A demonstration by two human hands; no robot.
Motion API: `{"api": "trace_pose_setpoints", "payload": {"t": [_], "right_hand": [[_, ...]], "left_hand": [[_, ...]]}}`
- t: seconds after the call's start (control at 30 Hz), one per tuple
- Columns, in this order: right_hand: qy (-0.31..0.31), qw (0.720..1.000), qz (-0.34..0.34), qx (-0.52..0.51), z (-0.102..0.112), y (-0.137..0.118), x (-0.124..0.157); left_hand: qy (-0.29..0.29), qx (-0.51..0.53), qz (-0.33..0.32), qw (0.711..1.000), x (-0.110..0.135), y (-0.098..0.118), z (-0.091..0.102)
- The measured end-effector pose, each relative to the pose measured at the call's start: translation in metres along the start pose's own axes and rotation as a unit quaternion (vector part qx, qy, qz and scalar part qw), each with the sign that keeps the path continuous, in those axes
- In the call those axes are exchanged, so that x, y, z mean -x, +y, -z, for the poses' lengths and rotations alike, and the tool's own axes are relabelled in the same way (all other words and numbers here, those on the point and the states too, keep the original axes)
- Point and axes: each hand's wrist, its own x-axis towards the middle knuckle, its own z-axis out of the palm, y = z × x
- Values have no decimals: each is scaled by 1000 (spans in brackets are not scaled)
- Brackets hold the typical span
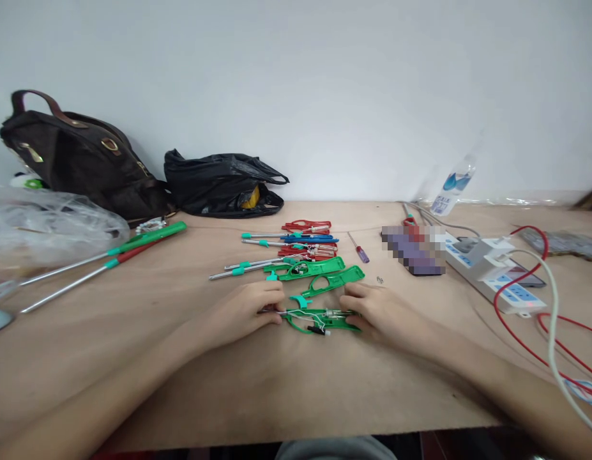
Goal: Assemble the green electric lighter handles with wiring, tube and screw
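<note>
An opened green lighter handle half (336, 323) lies between my hands, with white wires and a clear inner part in it. My left hand (257, 305) pinches the thin tube end at its left. The fingers of my right hand (367, 308) close round the right end of the handle. A black piece (317, 330) on wires hangs at its lower edge. Just above sits a loose teal trigger (301, 301). Farther back are another green handle half (334, 280) and a green lighter body (310, 269) with wires in it.
Red and blue lighter parts (308, 237) lie in a row behind, beside a screwdriver (359, 248). Small screws (380, 280) are near my right hand. A phone (413, 250), power strip (494, 275) with cables, and bottle (455, 184) stand right. Long lighters (147, 237) and bags (223, 182) are left.
</note>
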Motion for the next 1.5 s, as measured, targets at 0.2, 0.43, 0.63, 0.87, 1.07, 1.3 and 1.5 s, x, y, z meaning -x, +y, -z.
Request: {"api": "trace_pose_setpoints", "payload": {"t": [0.2,0.43,0.63,0.87,1.07,1.3,1.5], "right_hand": [[-6,1000,-3,-5,-1,-1,0],[-10,1000,-8,-25,4,4,1],[29,994,4,-105,9,1,-8],[34,997,70,-28,-16,-14,-27],[53,996,69,-15,-22,-16,-28],[71,995,-15,-71,-22,-26,-30],[90,974,-74,-192,-24,-26,-32]], "left_hand": [[5,-22,-12,1000,1,0,0],[-7,-122,-37,992,4,7,3],[49,-216,-70,973,-2,12,-8],[70,-338,-137,929,-16,11,-19],[80,-359,-178,913,-20,10,-22],[115,-371,-153,908,-18,12,-23],[108,-294,-88,946,-17,15,-19]]}}
